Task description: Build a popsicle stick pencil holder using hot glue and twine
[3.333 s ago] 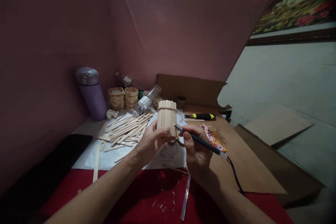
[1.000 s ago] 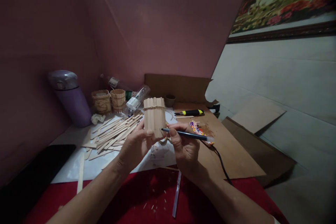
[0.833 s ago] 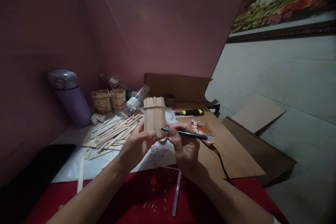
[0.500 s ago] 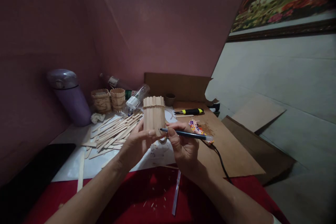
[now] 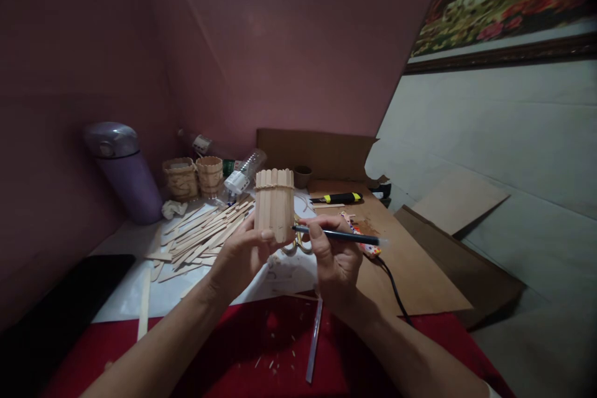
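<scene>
My left hand [image 5: 247, 249] grips the lower end of a cup [image 5: 274, 208] faced with upright popsicle sticks. A thin twine band runs around the cup near its top, and small dark marks show low on the sticks. Between the thumb and fingers of my right hand [image 5: 336, 258] is a dark pen [image 5: 347, 236], its tip pointing left, close to the cup's lower right side. Whether the tip touches the wood I cannot tell. Behind my right fingers lie the gold-coloured handles of scissors [image 5: 298, 245].
Loose popsicle sticks [image 5: 205, 236] lie on white paper at left. Behind them stand two stick-covered cups [image 5: 209, 177], plastic bottles [image 5: 237, 180] and a purple flask [image 5: 128, 177]. At right are a utility knife [image 5: 342, 198], a patterned glue gun [image 5: 370, 249] with a cord, and a clear glue stick [image 5: 314, 342].
My right hand and the pen have shifted slightly right, drawing the tip from the front of the cup toward its right edge. More of the scissors' handles shows. My left hand stays about still.
</scene>
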A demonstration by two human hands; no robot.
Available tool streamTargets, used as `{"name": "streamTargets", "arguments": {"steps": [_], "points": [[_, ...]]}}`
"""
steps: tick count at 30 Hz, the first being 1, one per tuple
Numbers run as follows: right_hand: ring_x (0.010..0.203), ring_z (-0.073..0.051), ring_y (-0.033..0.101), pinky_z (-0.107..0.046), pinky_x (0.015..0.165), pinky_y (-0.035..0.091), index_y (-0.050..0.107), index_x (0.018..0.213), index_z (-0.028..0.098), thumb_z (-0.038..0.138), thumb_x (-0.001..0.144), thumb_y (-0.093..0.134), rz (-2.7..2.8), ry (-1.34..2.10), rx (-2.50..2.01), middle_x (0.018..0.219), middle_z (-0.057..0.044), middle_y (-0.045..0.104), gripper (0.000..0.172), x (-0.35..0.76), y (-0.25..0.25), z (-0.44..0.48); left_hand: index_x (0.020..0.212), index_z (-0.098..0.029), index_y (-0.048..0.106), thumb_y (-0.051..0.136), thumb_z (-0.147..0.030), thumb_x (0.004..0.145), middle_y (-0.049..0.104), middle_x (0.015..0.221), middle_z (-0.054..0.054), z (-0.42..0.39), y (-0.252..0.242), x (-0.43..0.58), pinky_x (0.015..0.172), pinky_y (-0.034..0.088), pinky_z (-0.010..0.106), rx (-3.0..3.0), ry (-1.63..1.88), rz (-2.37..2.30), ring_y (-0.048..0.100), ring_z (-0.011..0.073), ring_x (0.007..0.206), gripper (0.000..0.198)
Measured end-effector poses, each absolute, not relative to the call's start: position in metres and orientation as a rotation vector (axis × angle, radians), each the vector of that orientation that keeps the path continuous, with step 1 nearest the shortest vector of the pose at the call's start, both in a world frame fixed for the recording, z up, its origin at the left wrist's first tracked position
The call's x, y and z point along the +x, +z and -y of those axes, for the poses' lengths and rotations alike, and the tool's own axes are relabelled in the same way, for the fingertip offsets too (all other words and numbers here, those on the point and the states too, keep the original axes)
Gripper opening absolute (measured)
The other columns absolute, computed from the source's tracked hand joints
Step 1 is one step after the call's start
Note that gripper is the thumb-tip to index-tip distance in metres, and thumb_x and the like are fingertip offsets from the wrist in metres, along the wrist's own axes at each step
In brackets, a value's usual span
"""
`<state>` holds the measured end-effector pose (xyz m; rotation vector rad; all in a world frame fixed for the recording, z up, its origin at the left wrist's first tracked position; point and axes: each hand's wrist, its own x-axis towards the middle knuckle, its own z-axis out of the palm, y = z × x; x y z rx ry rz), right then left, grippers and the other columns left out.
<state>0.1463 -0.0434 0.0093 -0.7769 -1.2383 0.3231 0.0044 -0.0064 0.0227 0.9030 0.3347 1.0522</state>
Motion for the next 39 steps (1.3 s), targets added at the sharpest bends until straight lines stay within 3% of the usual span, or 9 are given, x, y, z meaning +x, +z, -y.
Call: {"name": "streamTargets", "arguments": {"steps": [8,14,19,39], "points": [[0.079,-0.015,0.064,-0.029,0.072,0.052,0.063,0.093,0.023,0.026,0.094,0.059,1.285,0.365,-0.744,0.088,0.000,0.067,0.005,0.1470,0.0067,0.0417,0.128,-0.019,0.053,0.064,-0.010,0.072,0.067,0.117,0.011,0.0069,0.0230,0.0039,0.097,0.048,0.043,0.878,1.074,-0.332,0.063,0.0279,0.109,0.057],[0.078,-0.014,0.063,-0.028,0.073,0.051,0.063,0.094,0.024,0.027,0.094,0.059,1.331,0.400,-0.757,0.087,0.001,0.066,0.005,0.1482,0.0063,0.0421,0.116,-0.018,0.058,0.077,-0.015,0.068,0.068,0.108,0.009,0.0106,0.0256,0.0075,0.088,0.051,0.035,1.022,1.116,-0.469,0.064,0.0238,0.099,0.052],[0.071,-0.013,0.060,-0.026,0.067,0.048,0.062,0.091,0.024,0.029,0.095,0.059,1.292,0.446,-0.793,0.081,0.002,0.065,0.007,0.1480,0.0055,0.0417,0.113,-0.017,0.057,0.077,-0.019,0.069,0.066,0.101,0.008,0.0071,0.0215,0.0076,0.081,0.052,0.035,1.023,1.137,-0.470,0.064,0.0229,0.093,0.049],[0.071,-0.014,0.060,-0.028,0.067,0.048,0.062,0.089,0.023,0.030,0.093,0.060,1.281,0.422,-0.810,0.080,0.002,0.064,0.008,0.1470,0.0034,0.0401,0.112,-0.017,0.059,0.075,-0.018,0.067,0.067,0.101,0.008,0.0078,0.0212,0.0062,0.082,0.052,0.035,0.993,1.106,-0.442,0.064,0.0221,0.092,0.048]]}}
